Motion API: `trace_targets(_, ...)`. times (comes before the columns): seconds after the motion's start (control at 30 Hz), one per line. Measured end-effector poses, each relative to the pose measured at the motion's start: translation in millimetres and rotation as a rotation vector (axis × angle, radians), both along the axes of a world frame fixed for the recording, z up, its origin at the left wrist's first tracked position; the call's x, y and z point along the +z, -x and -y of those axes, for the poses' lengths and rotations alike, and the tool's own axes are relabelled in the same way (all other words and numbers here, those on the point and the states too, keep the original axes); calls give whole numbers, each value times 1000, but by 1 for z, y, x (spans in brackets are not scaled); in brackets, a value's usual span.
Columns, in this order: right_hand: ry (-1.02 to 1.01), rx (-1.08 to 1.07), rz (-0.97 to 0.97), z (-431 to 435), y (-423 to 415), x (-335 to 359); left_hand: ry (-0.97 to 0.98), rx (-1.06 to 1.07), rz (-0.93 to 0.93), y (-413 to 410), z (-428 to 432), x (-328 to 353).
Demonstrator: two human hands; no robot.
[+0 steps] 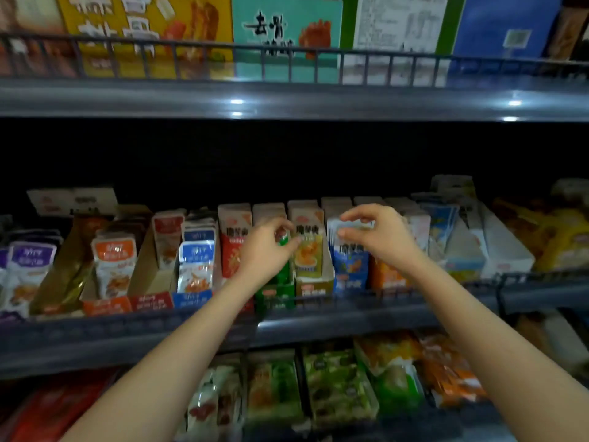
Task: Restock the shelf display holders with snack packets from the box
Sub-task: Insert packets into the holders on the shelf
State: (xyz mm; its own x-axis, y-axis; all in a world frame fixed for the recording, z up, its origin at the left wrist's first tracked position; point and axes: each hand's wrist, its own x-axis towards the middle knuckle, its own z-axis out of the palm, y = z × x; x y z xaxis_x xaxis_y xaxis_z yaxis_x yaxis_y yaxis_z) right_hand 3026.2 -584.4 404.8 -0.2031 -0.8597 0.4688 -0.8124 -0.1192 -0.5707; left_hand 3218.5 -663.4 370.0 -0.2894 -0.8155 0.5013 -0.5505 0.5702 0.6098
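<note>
The left hand is up at the dark grey metal shelf with its fingers curled in. Thumb and fingertips close on the top of a green foil snack packet, which stands upright in a green cardboard display holder just below the palm. The right hand is level with it and a little apart. Its index finger arches over and its thumb sits beneath, pinching the top edge of a blue-and-white foil snack packet at the front of a row in a blue cardboard display holder under the fingertips. Between the two hands a yellow foil snack packet stands in a yellow cardboard display holder, untouched. Just left of the left hand is a red-and-white snack packet, and farther left are more upright packets in blue, orange and purple. Below the right wrist an orange snack packet shows. Both bare forearms cross the shelf's front edge, and beneath them a lower tier holds green bagged snacks. Above the hands, behind a black wire rail, stand large printed cartons, among them a yellow carton and a teal carton.
</note>
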Motion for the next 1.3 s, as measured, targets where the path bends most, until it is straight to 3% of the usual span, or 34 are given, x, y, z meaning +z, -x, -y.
trace_targets(0.27, -313, 115, 245, -132, -30, -135, -265, -150, -53, -57, -120, -102)
trace_targets(0.47, -781, 87, 274, -192, -49, -280, -533, -120, 173, -101, -193, -232)
trace_targets(0.6, -963, 87, 220, -213, -60, -356, -721, -42, 267, -119, -220, -302)
trace_targets(0.77, -1004, -2, 233, -219, -80, -438, -486, 153, 491, -148, -238, -377)
trace_targets(0.9, -971, 0, 193, -196, -104, -480, -446, 165, 579, -156, -232, -416)
trace_targets(1.2, -1017, 58, 184, -117, -129, -550, -552, 181, 384, -155, -210, -445)
trace_targets(1.3, -1048, 71, 93, -108, -126, -566, -562, 176, 331, -161, -209, -445)
